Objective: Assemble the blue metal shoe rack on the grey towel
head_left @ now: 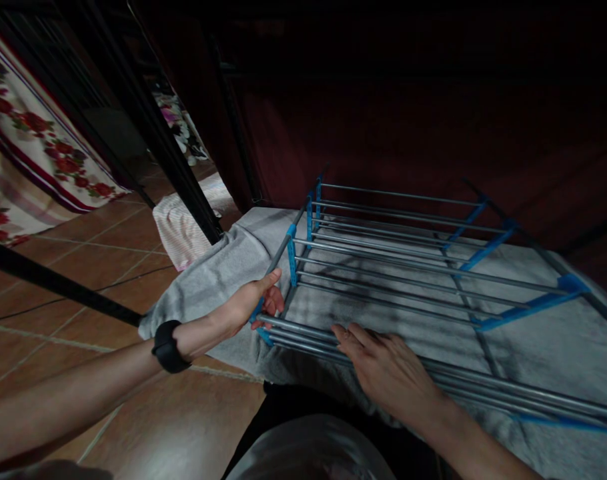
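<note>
A rack (428,266) made of grey rods and blue parts (292,262) is set on a grey cloth (208,287), right in front of the person. It is held at its near left corner by the left hand (252,298). The side bar (280,256) is grasped there, with the thumb laid on top and the fingers bent around underneath. A black band (169,347) is worn on the left wrist.

The right hand (383,363) is placed on the near rods (488,377), which are bunched close together along the front edge. Its fingers are bent over them, but it cannot be told if the rods are gripped or only touched. The two hands are kept a little apart, with the left one nearer the corner.

Behind the rack, a dark red cloth (383,133) is hung. On the left, a flowered cloth (58,153) is hung too, with red roses shown on it. Between them, a black pole (158,133) is seen at a slant, and a striped cloth (178,227) is spread near its foot. The floor (93,247) is covered with brown tiles, and a thin cord (118,284) is stretched across it. Most of the back is hidden in the dark.
</note>
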A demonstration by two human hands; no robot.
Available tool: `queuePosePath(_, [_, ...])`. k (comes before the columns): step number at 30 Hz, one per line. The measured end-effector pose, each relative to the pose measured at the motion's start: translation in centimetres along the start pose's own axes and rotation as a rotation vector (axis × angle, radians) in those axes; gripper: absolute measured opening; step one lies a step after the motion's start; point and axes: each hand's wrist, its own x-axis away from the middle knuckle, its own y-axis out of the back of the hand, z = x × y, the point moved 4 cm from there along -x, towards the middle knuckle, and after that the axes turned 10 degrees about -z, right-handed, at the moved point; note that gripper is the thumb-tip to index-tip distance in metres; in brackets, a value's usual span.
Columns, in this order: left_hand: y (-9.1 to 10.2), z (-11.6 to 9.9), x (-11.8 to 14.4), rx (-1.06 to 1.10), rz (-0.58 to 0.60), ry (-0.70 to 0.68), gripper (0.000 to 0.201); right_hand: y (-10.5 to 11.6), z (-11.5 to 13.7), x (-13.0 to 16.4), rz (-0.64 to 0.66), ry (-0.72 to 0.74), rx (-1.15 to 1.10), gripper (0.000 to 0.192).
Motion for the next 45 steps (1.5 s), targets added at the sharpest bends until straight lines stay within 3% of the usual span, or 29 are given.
queuePosePath(4, [0.0, -0.2, 0.1, 0.01, -0.011, 0.014, 0.066, 0.0, 0.0, 0.1, -0.008, -0.009, 0.015, 0.045])
queuePosePath(10, [-0.1, -0.5, 0.0, 0.125, 0.273, 0.163, 0.054, 0.7, 0.2, -0.2, -0.008, 0.025, 0.028, 0.046])
queuePosePath(12, [-0.2, -0.4, -0.2, 0.138, 0.32, 0.195, 0.056, 0.7, 0.2, -0.3, -0.005, 0.035, 0.033, 0.048])
queuePosePath(20, [-0.3, -0.3, -0.4, 0.015, 0.062, 0.069, 0.065, 0.3, 0.2, -0.4, 0.007, -0.003, 0.047, 0.036])
queuePosePath(33, [-0.3, -0.3, -0.3, 0.007, 0.033, 0.012, 0.063, 0.4, -0.1, -0.5, 0.017, -0.044, -0.008, 0.029])
queuePosePath(41, [-0.1, -0.3, -0.4, 0.026, 0.077, 0.019, 0.063, -0.3, 1.9, -0.5, -0.2, -0.044, 0.166, 0.031])
queuePosePath(45, [-0.2, -0.3, -0.3, 0.047, 0.066, 0.039, 0.062, -1.0, 2.5, -1.3, -0.239, -0.077, 0.187, 0.01])
